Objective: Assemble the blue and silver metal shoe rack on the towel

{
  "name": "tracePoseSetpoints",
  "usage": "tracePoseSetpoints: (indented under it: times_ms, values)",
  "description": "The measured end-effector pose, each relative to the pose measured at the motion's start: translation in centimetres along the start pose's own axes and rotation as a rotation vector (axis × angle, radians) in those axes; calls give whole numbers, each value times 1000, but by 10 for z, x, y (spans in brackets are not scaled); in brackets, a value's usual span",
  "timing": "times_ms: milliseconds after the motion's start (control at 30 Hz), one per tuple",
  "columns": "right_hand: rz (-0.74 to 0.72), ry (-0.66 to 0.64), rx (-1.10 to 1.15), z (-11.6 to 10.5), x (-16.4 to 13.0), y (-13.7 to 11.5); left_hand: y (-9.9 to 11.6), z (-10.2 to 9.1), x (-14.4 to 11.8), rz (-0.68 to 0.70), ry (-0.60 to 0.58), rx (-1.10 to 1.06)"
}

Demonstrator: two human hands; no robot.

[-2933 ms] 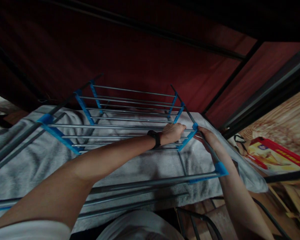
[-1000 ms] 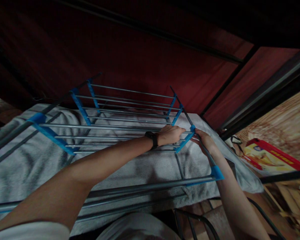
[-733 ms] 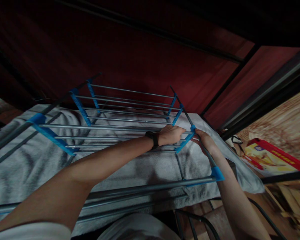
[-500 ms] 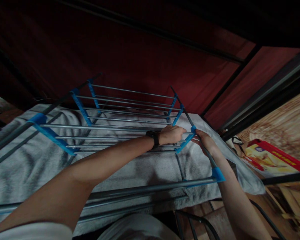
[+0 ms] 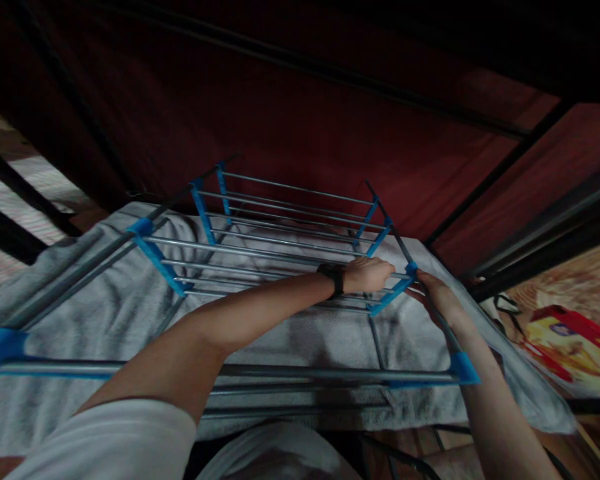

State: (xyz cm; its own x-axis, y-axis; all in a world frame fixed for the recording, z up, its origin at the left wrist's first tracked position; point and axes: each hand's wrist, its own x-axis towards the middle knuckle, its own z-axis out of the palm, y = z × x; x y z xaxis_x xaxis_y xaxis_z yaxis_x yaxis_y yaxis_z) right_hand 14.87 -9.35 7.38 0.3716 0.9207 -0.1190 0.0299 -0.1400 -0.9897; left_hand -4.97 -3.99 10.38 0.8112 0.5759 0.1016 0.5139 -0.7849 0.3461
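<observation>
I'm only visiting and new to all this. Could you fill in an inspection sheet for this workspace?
Surface: grey cloth, rumpled at the left.
Things in hand: blue-jointed metal rack, resting on the cloth.
Clutter: red-and-yellow box, off to the right.
Hands: left hand closed over a crossbar; right hand round the side tube.
Cables: uncertain; dark loop beside the box may be a cord.
Surroundings: dark red panel behind.

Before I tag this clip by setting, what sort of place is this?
Probably a room in a home, though which room is unclear: a grey plush cloth lies beneath a blue-jointed rack, and a red-and-yellow package sits off to the right.
</observation>
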Motion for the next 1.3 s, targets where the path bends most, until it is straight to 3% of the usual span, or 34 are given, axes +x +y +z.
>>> tracePoseSetpoints:
  times_ms: [200,433,833,1300]
  values:
    - [28,-16,55,-8,6,6,-6,9,-33,48,126,218]
    - [32,-1,71,-15,13,14,-32,0,-71,-15,115,328]
    - [-10,-9,-122,-16,16,18,-36,-5,-71,13,85,267]
    - [-12,-7,-112,-22,21,25,-36,-7,-66,-33,32,169]
